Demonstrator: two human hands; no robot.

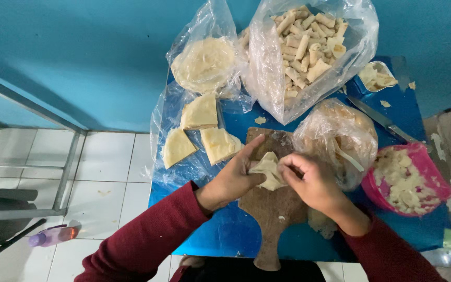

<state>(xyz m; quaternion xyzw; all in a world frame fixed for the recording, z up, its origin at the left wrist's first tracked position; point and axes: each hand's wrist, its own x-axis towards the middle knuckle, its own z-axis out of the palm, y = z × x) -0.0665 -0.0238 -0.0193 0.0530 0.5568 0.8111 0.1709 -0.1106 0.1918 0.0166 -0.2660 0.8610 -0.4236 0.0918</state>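
Both hands pinching wrapper (268, 171) on wooden board (272, 209): left hand (236, 180) at 9, right hand (311, 183) at 3. Fold tight, even.

The glossy blue tabletop (236, 235) shines under a worn, matt brown wooden board (272, 209). Thin crinkled clear plastic bags (267, 68) hold pale rolls. The soft, matt cream dough sheet (269, 169) looks floury. A pink plastic bowl (428, 159) and steel knife blade (374, 116) gleam faintly.
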